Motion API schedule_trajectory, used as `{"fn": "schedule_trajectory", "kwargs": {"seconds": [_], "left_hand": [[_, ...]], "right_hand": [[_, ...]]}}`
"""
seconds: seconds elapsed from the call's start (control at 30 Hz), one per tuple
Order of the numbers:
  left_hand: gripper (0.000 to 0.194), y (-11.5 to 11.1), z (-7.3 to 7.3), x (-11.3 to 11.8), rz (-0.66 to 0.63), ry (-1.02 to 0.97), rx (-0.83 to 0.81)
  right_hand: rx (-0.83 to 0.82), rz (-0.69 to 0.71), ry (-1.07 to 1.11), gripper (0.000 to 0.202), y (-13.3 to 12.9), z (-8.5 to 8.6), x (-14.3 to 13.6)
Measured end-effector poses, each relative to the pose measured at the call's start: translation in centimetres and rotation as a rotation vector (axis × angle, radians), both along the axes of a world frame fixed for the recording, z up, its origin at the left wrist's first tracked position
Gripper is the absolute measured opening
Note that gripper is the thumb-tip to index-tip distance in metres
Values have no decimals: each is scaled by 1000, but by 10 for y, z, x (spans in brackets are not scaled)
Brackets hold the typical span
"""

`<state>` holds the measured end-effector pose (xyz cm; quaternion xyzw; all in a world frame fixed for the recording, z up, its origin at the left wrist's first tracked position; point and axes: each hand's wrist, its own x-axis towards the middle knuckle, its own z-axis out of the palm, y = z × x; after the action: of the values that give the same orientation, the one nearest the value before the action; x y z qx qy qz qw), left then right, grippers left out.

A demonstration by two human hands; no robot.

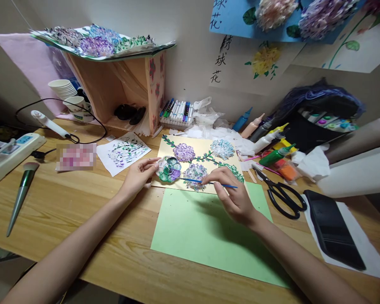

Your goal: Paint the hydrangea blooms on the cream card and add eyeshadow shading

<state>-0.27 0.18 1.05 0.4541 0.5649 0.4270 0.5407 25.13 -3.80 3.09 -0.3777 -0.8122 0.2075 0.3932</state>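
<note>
Your right hand (233, 197) pinches the slim blue brush (191, 180), likely light, stiff and best held mid-handle, its long axis running roughly left-right over the flowered sheet (204, 143), tip leftward at the paint palette (169, 169), whose rim your left hand (142, 173) grips, fingers closed.

Palette (169, 169) at L edge of pic (205, 145), markers (178, 112) behind, scissors (272, 184) to R
</note>
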Motion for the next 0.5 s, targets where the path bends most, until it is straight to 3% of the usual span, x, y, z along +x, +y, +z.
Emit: {"fn": "schedule_trajectory", "kwargs": {"seconds": [0.1, 0.27, 0.5], "left_hand": [[54, 0, 1, 1, 2, -8, -3], [55, -1, 1, 1, -2, 9, -17], [54, -1, 0, 0, -33, -4, -1]], "right_hand": [[28, -27, 34, 24, 0, 0, 0], [-95, 23, -78, 23, 2, -1, -2], [-174, 40, -72, 25, 5, 2, 0]]}}
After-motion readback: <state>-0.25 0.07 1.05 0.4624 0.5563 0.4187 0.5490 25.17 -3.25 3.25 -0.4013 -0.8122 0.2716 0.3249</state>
